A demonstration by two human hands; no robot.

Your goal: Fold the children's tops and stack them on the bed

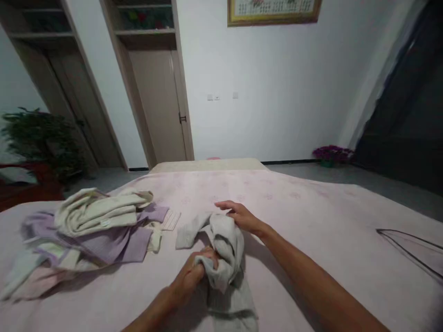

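Note:
A crumpled grey cloth [224, 251] lies on the pink bedsheet [311, 230] in front of me. My left hand [194, 274] is closed on a bunched fold at the cloth's near side. My right hand [240, 214] reaches over the cloth's far side, fingers pointing left and curled onto the fabric's upper edge. One end of the cloth stretches out flat toward the left.
A pile of cream, lilac and pale pink clothes [90, 230] sits on the bed at the left. A black-outlined shape [411, 249] lies at the right edge. Beyond the bed stand wooden doors [159, 101], a potted plant [38, 138] and purple flowers [332, 154].

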